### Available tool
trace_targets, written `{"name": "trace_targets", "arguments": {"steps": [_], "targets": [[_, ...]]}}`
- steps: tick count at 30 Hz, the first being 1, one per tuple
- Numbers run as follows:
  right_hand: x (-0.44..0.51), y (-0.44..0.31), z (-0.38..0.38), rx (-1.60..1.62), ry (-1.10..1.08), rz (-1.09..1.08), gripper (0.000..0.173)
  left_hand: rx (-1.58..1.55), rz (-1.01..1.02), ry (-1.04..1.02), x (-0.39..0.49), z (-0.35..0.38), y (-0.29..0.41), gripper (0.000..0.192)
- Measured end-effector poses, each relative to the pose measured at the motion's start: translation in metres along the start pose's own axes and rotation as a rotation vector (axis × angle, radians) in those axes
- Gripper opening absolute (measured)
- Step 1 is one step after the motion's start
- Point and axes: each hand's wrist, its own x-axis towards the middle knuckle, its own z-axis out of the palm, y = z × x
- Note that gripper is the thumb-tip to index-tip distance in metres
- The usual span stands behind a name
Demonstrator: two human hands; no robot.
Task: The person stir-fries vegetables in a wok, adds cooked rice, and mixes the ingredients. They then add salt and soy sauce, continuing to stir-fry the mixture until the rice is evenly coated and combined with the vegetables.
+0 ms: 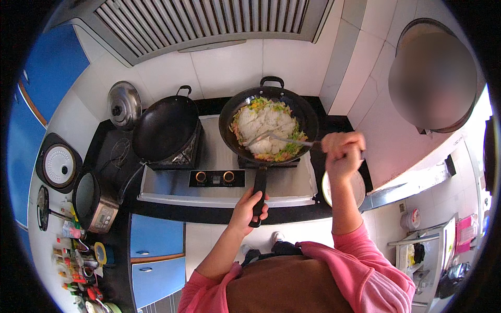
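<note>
My left hand (249, 211) grips the black handle (260, 191) of a dark wok (307, 117) on the right burner. In the wok, a mound of white rice (266, 123) lies over chopped green, yellow and pink pieces (295, 146). Above the wok's right side, my right hand (343, 154) is closed around the handle of a metal spatula (291, 141), whose head rests against the rice. A round pale-rimmed bowl or plate (354, 189) sits on the counter, partly hidden below my right wrist.
A second wok (166, 129) tilts on the left burner, with a steel lid (124, 105) against the wall behind. At left stands an open rice cooker (98, 207), near several bottles (66, 262). The range hood (203, 23) overhangs the stove (164, 187). A wall mirror (420, 29) hangs at right.
</note>
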Motion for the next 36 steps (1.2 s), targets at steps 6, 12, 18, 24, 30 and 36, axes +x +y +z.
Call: {"name": "trace_targets", "arguments": {"steps": [6,12,18,24,30,36], "targets": [[-0.031,0.025,-0.014,0.013,-0.029,0.067,0.007,0.063,0.006,0.032,0.0,0.003,-0.001,0.016],[-0.007,0.022,0.005,-0.019,0.136,0.107,0.008,0.081,0.035,0.029,-0.002,0.006,0.002,0.016],[0.015,0.003,-0.008,0.182,0.199,0.016,0.008,0.051,0.009,0.01,-0.001,0.002,0.002,0.015],[-0.021,0.021,-0.011,0.008,-0.053,0.09,0.01,0.029,-0.011,-0.028,0.002,-0.004,-0.001,0.015],[0.014,0.009,-0.007,0.05,0.173,0.067,0.009,0.068,-0.006,0.009,0.0,-0.001,0.0,0.015],[0.007,-0.006,-0.012,0.013,0.017,0.047,0.008,0.077,-0.051,0.022,0.001,-0.001,0.003,0.014]]}}
